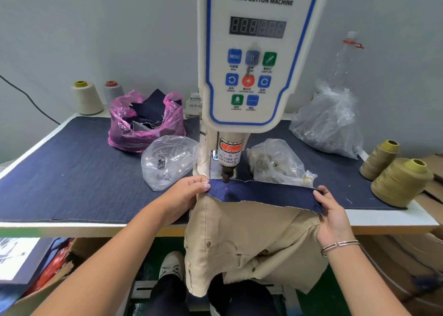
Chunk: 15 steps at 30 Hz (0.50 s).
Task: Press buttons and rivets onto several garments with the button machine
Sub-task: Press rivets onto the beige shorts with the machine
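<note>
A beige garment (pixel 242 239) hangs over the front edge of the worktop (pixel 72 224), draping down past the person's knees, with small buttons showing on its front. Across its top lies a strip of dark denim (pixel 263 193), stretched flat between both hands. The left hand (pixel 184 195) pinches the strip's left end, thumb on top and fingers curled underneath. The right hand (pixel 333 217) grips the right end the same way, fingers folded round the frayed edge; a thin bangle (pixel 340 245) sits on that wrist. A red laser dot (pixel 226 189) glows on the denim near its left end, just below the machine's punch (pixel 226 175), which stands a little above the cloth.

The button machine (pixel 256 52) rises at the middle of the worktop, its panel carrying a dim display and coloured keys. Just left of its column sits a clear bag (pixel 167 159) of metal parts, and just right another clear bag (pixel 278 162) of the same sort. Further back on the left is a pink bag (pixel 143 126) stuffed with dark denim scraps; toward the back right corner, a larger clear bag (pixel 330 126) with an empty bottle (pixel 345 59) behind it. Two olive thread cones (pixel 395 176) stand at the right edge, and a cream cone (pixel 87 97) with a grey one (pixel 113 91) at the back left corner.
</note>
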Each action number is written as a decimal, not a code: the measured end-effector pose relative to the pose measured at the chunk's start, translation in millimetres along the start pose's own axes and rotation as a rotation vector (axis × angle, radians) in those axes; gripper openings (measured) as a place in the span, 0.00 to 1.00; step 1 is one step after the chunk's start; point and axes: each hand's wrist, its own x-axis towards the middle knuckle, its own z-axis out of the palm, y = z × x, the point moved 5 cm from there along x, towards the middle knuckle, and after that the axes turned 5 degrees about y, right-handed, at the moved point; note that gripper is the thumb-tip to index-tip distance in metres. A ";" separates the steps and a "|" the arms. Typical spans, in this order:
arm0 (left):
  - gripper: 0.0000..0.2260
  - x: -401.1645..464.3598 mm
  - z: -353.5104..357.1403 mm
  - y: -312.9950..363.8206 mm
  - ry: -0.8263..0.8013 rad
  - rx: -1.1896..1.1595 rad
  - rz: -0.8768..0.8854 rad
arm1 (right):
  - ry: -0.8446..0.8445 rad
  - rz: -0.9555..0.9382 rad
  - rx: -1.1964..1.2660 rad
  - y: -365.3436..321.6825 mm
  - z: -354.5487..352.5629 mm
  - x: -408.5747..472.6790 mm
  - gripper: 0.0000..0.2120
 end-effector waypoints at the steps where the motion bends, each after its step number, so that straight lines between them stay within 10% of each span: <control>1: 0.20 0.0 0.0 0.0 -0.004 -0.001 0.004 | 0.004 0.002 0.002 0.0 -0.4 0.2 0.11; 15: 0.13 -0.5 -0.4 -1.0 -0.019 -0.003 0.007 | 0.009 0.008 0.040 1.1 -2.8 0.3 0.11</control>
